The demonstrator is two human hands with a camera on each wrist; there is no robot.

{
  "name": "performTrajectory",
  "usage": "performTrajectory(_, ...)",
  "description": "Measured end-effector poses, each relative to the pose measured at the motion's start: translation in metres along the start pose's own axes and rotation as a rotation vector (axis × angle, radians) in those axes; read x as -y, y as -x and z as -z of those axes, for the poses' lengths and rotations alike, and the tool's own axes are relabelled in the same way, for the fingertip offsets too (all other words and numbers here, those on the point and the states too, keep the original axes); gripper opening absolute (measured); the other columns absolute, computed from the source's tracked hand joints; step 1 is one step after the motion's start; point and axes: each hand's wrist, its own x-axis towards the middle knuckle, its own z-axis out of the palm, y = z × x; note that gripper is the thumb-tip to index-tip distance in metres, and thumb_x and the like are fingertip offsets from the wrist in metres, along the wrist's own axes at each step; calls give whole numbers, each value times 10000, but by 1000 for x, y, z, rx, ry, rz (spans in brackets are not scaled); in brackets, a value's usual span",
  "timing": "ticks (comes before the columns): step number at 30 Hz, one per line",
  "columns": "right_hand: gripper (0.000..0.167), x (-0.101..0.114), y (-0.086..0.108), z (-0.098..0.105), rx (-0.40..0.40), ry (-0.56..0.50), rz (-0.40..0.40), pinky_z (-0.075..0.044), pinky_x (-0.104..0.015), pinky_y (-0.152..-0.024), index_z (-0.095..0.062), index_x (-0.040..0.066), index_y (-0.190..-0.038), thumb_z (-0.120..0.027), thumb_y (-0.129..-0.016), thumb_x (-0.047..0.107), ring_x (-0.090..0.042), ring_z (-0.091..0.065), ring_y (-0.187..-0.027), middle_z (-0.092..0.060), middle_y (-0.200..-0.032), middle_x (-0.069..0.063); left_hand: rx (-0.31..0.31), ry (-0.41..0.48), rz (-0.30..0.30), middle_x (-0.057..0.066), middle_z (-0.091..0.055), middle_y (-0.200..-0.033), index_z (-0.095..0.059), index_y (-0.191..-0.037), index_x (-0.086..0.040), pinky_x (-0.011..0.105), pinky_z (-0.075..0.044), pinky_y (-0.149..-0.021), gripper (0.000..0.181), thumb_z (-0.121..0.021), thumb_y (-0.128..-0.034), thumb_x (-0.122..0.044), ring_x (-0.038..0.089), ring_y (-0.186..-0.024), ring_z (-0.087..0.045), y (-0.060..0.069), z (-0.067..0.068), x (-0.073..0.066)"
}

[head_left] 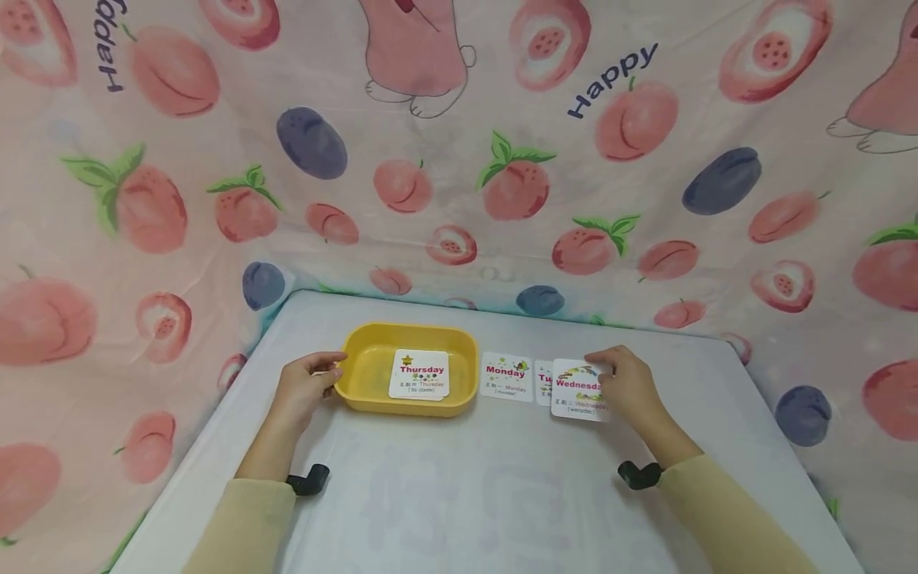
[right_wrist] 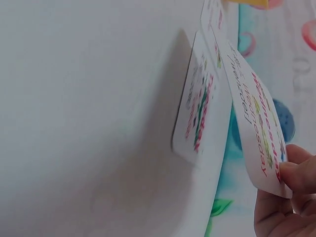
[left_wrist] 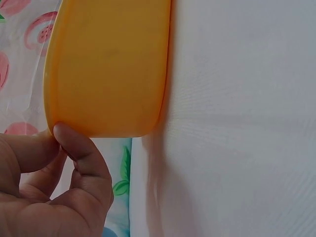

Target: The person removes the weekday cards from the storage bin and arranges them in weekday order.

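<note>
"biggest first?"
"one fruit-print cloth [head_left: 402,143], one bench [head_left: 459,494], then one yellow tray [head_left: 405,409] on it."
"hands?"
"two. the left hand [head_left: 301,391] pinches the tray's rim; the right hand [head_left: 633,389] pinches the wednesday card [head_left: 576,391] by its edge."
"is that card flat?"
"no: in the head view it overlaps the tuesday card [head_left: 544,384], but the right wrist view shows it raised off the bench."
"cards in all?"
"four showing. the monday card [head_left: 506,378] lies just right of the tray, tuesday beside it; only the head view shows the thursday card [head_left: 419,375], inside the tray."
</note>
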Motion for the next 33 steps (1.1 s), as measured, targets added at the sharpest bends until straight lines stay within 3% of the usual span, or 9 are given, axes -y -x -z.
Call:
performTrajectory(5,409,-17,0,4,8,15,-38,-457,-660,-1154,-693,19,-1378,-550,-1002,-56,-493,-530,-1386,-570,-1474,-250,-1,-10,10,89,-576,-1171,-692,-1412,-50,229,-586,-772,364,-656,-1051,-73,185,-953,-572,0,0,0)
performTrajectory(21,435,-58,-16,18,55,65,-90,-388,-719,-1181,-687,21,-1381,-504,-993,-48,-562,-440,-1443,-508,-1523,-304,-8,0,26,99,-564,-1191,-695,-1411,-67,202,-582,-755,359,-646,-1056,-68,209,-979,-571,0,0,1)
performTrajectory(33,459,-65,-28,12,87,89,-180,-364,-698,-1210,-671,1,-1388,-505,-968,-85,-544,-429,-1443,-479,-1521,-314,-4,-6,32,99,-559,-1206,-691,-1421,-74,205,-576,-760,363,-649,-1060,-82,210,-989,-563,1,0,1)
